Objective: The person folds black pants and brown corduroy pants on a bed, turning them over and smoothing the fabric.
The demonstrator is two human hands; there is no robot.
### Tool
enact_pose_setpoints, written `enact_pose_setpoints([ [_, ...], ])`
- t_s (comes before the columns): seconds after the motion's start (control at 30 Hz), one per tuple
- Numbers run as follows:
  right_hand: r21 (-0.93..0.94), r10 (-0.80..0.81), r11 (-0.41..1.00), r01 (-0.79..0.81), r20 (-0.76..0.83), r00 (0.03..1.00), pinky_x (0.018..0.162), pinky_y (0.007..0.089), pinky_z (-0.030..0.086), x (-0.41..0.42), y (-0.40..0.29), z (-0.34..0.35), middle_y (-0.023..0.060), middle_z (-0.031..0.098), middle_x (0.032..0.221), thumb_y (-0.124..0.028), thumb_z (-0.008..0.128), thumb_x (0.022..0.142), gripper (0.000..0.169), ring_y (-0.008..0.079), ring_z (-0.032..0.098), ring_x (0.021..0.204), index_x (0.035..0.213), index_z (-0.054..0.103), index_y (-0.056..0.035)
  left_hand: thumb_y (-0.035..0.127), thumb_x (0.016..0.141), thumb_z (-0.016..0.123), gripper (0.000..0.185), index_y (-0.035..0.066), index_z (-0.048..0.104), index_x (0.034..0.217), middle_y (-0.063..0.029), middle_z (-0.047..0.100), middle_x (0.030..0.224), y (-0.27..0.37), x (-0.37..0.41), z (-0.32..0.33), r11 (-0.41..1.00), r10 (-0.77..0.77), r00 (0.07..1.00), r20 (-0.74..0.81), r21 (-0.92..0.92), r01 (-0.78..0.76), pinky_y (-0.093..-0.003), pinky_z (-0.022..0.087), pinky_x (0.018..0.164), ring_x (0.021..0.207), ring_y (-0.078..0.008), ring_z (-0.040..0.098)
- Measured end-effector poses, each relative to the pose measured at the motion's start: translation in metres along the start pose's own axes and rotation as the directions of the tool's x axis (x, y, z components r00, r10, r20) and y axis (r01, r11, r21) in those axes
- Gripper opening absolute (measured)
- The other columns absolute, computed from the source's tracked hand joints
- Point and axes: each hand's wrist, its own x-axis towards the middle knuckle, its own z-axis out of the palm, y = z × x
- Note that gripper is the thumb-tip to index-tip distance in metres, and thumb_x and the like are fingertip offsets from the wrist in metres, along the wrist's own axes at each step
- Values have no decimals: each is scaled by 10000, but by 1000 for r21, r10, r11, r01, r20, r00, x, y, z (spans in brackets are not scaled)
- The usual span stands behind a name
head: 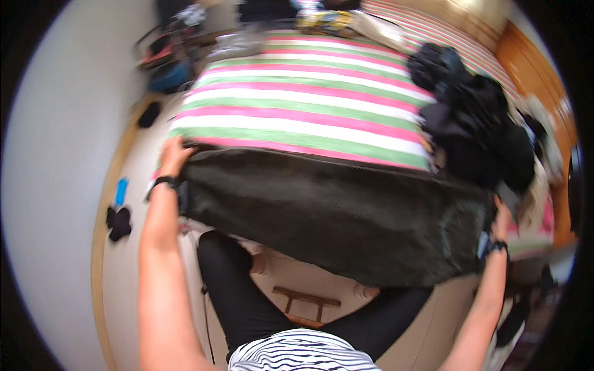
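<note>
A long dark garment (315, 204), which looks like trousers folded lengthwise, is stretched across the near edge of the bed and over my knees. My left hand (174, 155) grips its left upper corner, with the thumb on top of the cloth. At the other end my right hand (501, 220) holds the right edge, its fingers partly hidden behind the fabric. A faded curved seam or patch shows near that right end. Beneath the cloth lies a bedspread (301, 99) with pink, white and green stripes.
A heap of black clothes (478, 125) lies on the bed at the right. Grey cloth (236, 45) and a patterned item (325, 22) are at the far side. Dark slippers or shoes (119, 225) and a blue object (121, 191) lie on the floor by the left wall (60, 185).
</note>
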Motion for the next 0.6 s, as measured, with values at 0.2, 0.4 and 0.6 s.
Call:
enact_pose_setpoints([
  [0.2, -33, 122, 992, -118, 170, 978, 1088, 326, 251, -20, 27, -33, 132, 348, 1469, -463, 622, 880, 769, 236, 339, 1331, 1408, 367, 33, 161, 711, 774, 425, 10, 614, 1075, -131, 638, 1035, -55, -6, -7, 772, -374, 915, 150, -496, 397, -327, 490, 833, 934, -219, 623],
  [0.4, -11, 116, 993, -115, 100, 988, 1118, 360, 198, -26, 31, -17, 144, 279, 1510, -475, 649, 854, 842, 251, 254, 1383, 1443, 307, 19, 152, 751, 741, 289, -30, 658, 959, -90, 672, 843, -55, 1, -4, 646, -381, 885, 267, -609, 461, -291, 496, 722, 744, -173, 631],
  [0.6, -128, 87, 988, -92, -44, 995, 1072, 366, 247, 7, 46, -40, 140, 357, 1423, -452, 691, 827, 813, 242, 320, 1308, 1378, 361, 45, 148, 745, 727, 176, 2, 679, 830, -109, 685, 781, -72, 14, 8, 755, -469, 878, 90, -474, 453, -343, 482, 683, 711, -219, 637],
])
